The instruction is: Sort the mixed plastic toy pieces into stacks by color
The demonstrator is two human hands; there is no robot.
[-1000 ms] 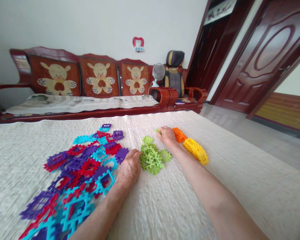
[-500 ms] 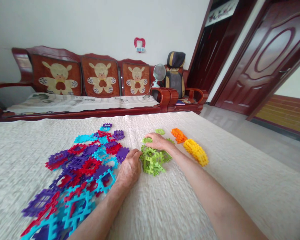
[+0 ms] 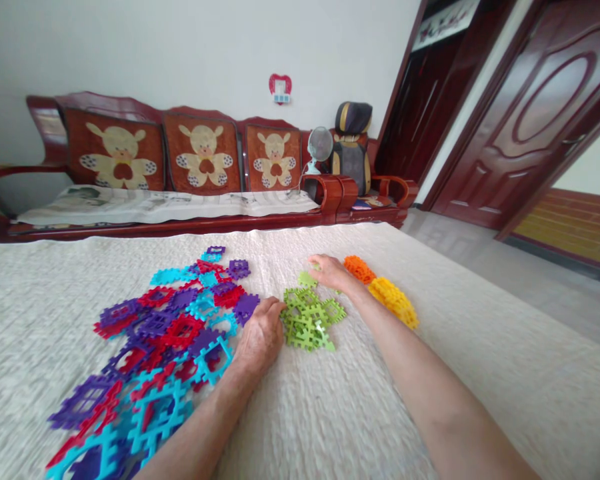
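My left hand (image 3: pixel 263 330) rests on the cloth with its fingers together and curled down. Its fingertips meet the left edge of a heap of green notched plastic building tiles (image 3: pixel 307 320); what lies under the fingers is hidden. Behind the heap, my right hand (image 3: pixel 331 273) has its thumb and fingers bent round a small green tile, mostly covered by the hand. Just left of those fingers a solid green tile (image 3: pixel 307 279) lies flat. To the left of my left hand spreads a large mixed pile of purple, red and light blue tiles (image 3: pixel 180 330).
Orange tiles (image 3: pixel 359 269) and a row of yellow tiles (image 3: pixel 394 302) lie right of my right hand, beside the forearm. A textured cream cloth (image 3: pixel 480 347) covers the table. Beyond its far edge stand a wooden sofa (image 3: pixel 180 223), a small fan (image 3: pixel 320 144) and an armchair (image 3: pixel 351 163).
My right hand has moved right and slightly back, from the tile behind the heap to a farther one. The green heap lies flatter and more spread out. My left hand stays put.
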